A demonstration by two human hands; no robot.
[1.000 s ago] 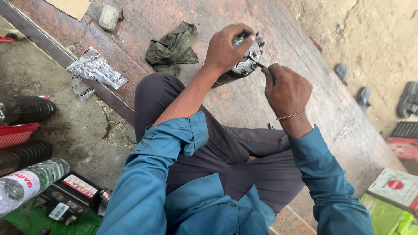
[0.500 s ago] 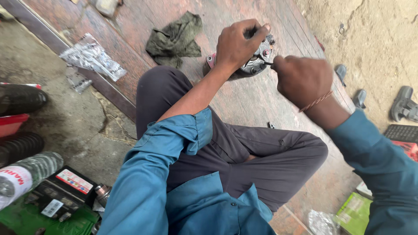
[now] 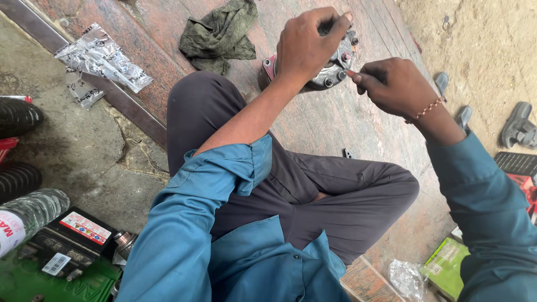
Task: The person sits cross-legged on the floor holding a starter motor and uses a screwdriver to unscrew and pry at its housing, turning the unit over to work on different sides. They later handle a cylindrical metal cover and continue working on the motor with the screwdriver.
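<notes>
The left hand is clamped over the top of a round grey metal part, fingers curled down across its far edge, so the hand is grasping the part and pinning it in place. The part sits on the reddish stone slab just beyond the person's raised left knee, and a pinkish flange shows at its left side under the wrist. Small bolts or studs stand out along its right rim.

The right hand is pinched shut on a thin tool, whose reddish tip touches the part's right rim beside those bolts. Most of the tool is hidden inside the fingers, so what kind it is cannot be told. A beaded bracelet circles the right wrist.

A crumpled green rag lies on the slab just left of the part, near the left forearm but apart from it. Farther left, clear plastic packets lie at the slab's edge, over a dark strip. A small dark bit rests on the slab near the right knee.

On the ground at lower left are a black battery with a red label, a plastic bottle, and ribbed black tyres. Sandals lie on the dirt at right. A green box and a crinkled bag sit at lower right.
</notes>
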